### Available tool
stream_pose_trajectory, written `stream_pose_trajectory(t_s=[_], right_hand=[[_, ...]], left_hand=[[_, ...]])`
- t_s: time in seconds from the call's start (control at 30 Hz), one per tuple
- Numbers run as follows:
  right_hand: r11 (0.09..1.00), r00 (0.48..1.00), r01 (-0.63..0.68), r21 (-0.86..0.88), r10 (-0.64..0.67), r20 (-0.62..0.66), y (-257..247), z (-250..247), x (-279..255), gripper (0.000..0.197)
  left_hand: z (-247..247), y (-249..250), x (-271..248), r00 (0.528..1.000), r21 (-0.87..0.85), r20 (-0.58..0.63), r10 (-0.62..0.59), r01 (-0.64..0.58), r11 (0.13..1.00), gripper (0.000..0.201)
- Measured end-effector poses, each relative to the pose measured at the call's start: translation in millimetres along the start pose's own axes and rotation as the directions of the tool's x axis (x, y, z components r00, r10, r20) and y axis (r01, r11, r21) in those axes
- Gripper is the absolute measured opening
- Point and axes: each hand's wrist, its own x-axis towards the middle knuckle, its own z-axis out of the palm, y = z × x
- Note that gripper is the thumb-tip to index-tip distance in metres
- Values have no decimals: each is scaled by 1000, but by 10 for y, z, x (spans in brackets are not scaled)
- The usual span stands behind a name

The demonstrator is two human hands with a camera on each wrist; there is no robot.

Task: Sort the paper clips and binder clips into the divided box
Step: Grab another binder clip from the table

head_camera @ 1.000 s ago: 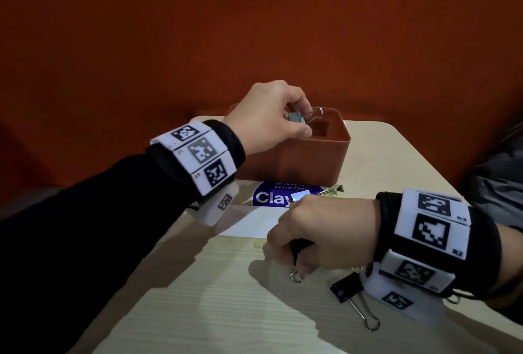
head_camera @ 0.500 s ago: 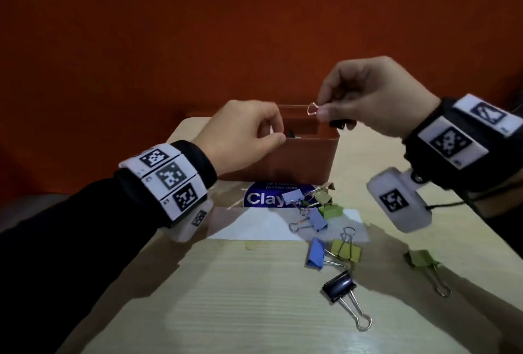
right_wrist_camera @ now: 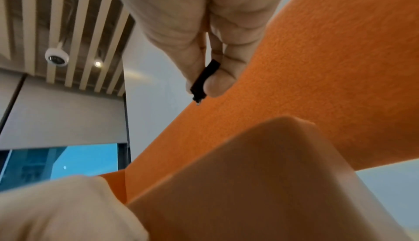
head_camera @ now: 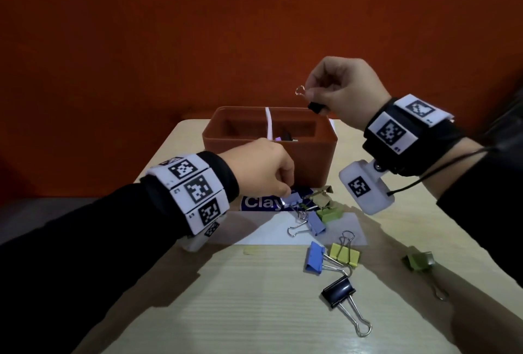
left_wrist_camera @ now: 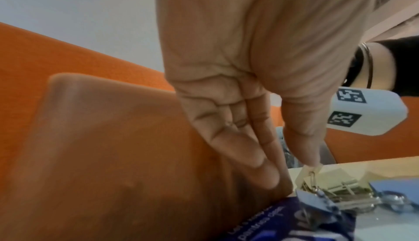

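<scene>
Binder clips (head_camera: 331,257) are scattered near the divided box (head_camera: 311,152). A black clip (head_camera: 314,106) is pinched by the right hand (head_camera: 343,89) above the box's right compartment, presumably for dropping in. A lilac clip (head_camera: 293,199) is pinched by the left hand (head_camera: 263,166) at the box's near wall.

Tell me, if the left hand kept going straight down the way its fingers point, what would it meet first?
Most likely the lilac binder clip on the pile in front of the box. The left hand has its fingertips right at it already, though whether they touch is unclear.
</scene>
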Motion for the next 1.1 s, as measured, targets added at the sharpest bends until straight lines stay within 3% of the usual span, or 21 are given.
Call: stream_pose_trajectory(t_s=[0.1, 0.23, 0.3, 0.47, 0.57, 0.77, 1.1], right_hand=[[973, 978, 50, -224, -2, 210, 60, 3, -43, 17], [949, 975, 144, -282, -87, 205, 1, -96, -198, 15], [942, 956, 178, -285, -97, 276, -28, -141, -297, 10], [864, 817, 272, -423, 26, 577, 90, -45, -529, 10], [774, 741, 382, -505, 70, 668, 182, 31, -605, 27], [702, 630, 477, -528, 146, 763, 179, 108, -666, 54], [740, 598, 460, -490, 149, 787, 182, 215, -646, 50]], left_hand=[[14, 58, 30, 998, 40, 63, 27, -29, 999, 27], [54, 113, 55, 986, 140, 163, 29, -52, 989, 37], [69, 116, 75, 985, 177, 170, 35, -65, 982, 36], [97, 107, 75, 986, 205, 169, 5, -40, 978, 30], [97, 115, 54, 988, 203, 155, 0, -32, 979, 29], [66, 112, 64, 988, 185, 152, -8, -20, 982, 32], [85, 142, 66, 983, 151, 184, -25, -3, 988, 28]])
